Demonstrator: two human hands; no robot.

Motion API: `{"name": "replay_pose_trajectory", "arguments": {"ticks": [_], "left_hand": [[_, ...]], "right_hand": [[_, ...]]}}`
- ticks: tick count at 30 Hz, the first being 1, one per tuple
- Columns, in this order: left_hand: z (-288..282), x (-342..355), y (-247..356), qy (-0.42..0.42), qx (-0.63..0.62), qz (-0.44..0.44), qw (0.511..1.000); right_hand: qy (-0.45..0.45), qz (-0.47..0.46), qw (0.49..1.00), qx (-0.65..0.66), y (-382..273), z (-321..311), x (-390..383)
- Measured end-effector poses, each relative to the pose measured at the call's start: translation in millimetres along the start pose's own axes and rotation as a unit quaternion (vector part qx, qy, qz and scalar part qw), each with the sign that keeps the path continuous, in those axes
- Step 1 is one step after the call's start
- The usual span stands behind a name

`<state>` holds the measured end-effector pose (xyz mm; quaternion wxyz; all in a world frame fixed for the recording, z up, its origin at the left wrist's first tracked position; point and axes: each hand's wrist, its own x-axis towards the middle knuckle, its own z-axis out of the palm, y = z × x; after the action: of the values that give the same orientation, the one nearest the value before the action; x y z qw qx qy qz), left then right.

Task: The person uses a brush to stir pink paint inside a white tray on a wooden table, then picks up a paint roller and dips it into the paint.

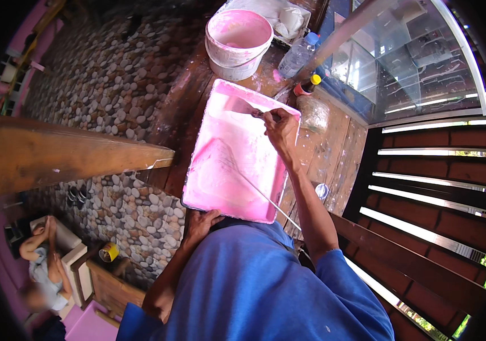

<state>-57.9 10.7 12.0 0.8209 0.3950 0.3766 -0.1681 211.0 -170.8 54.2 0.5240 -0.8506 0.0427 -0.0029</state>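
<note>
Head view: nearest is the wearer's blue shirt [243,278], with the left grip [200,223] against the near left corner of a white tray [207,131]. Its fingers are bent at the edge; how firmly they close on it I cannot tell. The tray, coated inside with pink paint [243,199], lies just ahead of the shirt, slightly tilted to the right in the picture's plane. A thin pale rod [263,195] slants from the paint over the near rim toward the right forearm. Near the far right corner, the right grip [279,119] is closed around the handle of what looks like a paintbrush [243,106], its head low over the far end of the tray; contact is unclear.

Right of the tray, on the plank surface [334,153], sits a clear bag [314,113], then a dark bottle with a yellow cap [305,88]. Beyond stand a clear bottle with a blue cap [298,57] and a paint-smeared bucket [234,59]. Farther off, left, a person [53,267] sits beyond a pebble-patterned floor [101,85].
</note>
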Motion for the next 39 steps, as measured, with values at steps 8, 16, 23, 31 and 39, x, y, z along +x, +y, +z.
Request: {"name": "replay_pose_trajectory", "arguments": {"ticks": [8,16,23,31,39], "left_hand": [[10,-5,7,0.019,0.01,0.024,0.999],[4,-1,4,0.011,0.019,0.019,1.0],[-3,3,-1,0.003,0.011,0.004,1.0],[5,-2,4,0.005,0.0,0.01,1.0],[5,-2,4,0.009,0.005,0.014,1.0]], "right_hand": [[0.015,0.018,0.997,-0.071,15,-18,-6],[0.069,0.034,0.996,0.036,65,-90,-49],[0.127,0.053,0.99,-0.034,64,-71,-87],[0.099,0.096,0.986,0.099,76,-62,-86],[0.094,0.09,0.985,0.116,65,-59,-82]]}}
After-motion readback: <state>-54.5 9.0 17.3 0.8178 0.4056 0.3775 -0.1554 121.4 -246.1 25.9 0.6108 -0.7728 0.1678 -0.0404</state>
